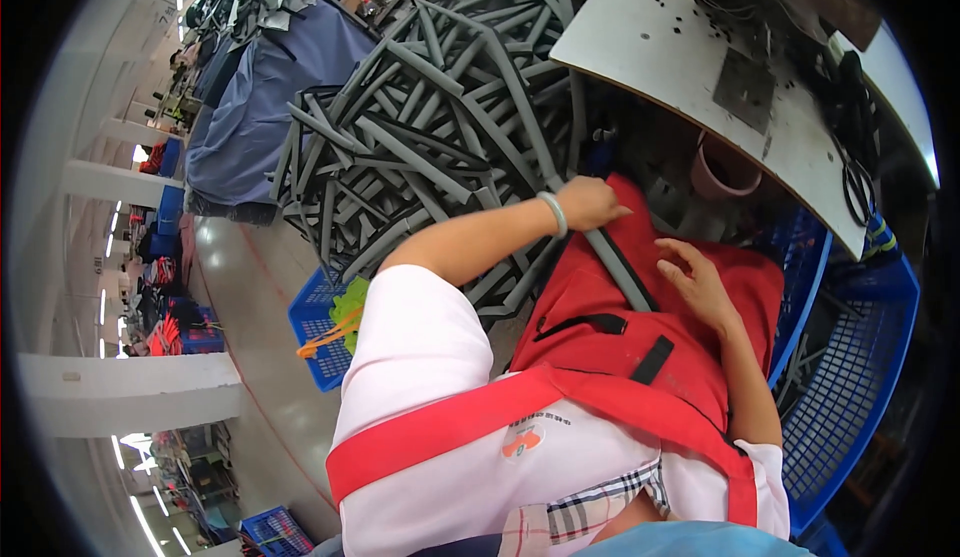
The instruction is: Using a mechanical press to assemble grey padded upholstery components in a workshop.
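Observation:
A long grey padded strip with a black edge lies across the red apron on my lap. My left hand, with a pale bangle at the wrist, is closed over this strip; its fingertips are partly hidden. Just right of the strip is my right hand, its fingers apart and slightly curled, holding nothing. A large tangled heap of similar grey strips rises in front of me to the left.
A white sewing table with scissors on it stands at the far right, a pink bucket below its edge. Blue crates are at my right; another blue basket sits left. A blue-covered pile stands farther back.

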Motion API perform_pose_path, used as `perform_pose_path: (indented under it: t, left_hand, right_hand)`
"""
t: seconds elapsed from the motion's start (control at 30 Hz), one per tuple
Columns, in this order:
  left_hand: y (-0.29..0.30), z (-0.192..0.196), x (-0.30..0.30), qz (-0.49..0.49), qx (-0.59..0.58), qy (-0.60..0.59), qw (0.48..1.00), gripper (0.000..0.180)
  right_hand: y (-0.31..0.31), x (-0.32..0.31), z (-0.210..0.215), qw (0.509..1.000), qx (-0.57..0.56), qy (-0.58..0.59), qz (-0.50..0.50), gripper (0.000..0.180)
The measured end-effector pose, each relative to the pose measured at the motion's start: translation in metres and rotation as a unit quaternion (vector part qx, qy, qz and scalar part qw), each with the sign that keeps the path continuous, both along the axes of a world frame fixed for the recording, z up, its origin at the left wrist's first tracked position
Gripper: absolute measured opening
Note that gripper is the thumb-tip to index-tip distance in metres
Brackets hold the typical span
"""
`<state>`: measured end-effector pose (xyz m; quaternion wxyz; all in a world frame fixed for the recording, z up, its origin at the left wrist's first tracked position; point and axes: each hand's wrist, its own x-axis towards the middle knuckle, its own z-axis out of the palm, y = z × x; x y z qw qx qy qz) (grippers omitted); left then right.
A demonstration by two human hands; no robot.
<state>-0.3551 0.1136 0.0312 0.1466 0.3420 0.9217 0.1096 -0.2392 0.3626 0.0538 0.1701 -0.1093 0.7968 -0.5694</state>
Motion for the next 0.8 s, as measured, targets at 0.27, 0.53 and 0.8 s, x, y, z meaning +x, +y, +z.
perform_pose_path:
  t: [0.27, 0.53, 0.8]
  left_hand:
    - [0.097, 0.077, 0.005, 0.057, 0.323, 0.125, 0.936, 0.049]
    - [0.046, 0.159, 0.051, -0.149, 0.240, -0.246, 0.927, 0.030]
    - [0.084, 0.159, 0.030, -0.149, 0.321, -0.340, 0.872, 0.020]
  right_hand:
    - [-0.001, -0.014, 0.044, 0.967, -0.184, -0.172, 0.032, 0.048]
    - [0.175, 0.031, 0.117, 0.958, 0.042, -0.248, 0.136, 0.038]
    - [0.064, 0.019, 0.157, 0.979, 0.171, -0.083, 0.079, 0.052]
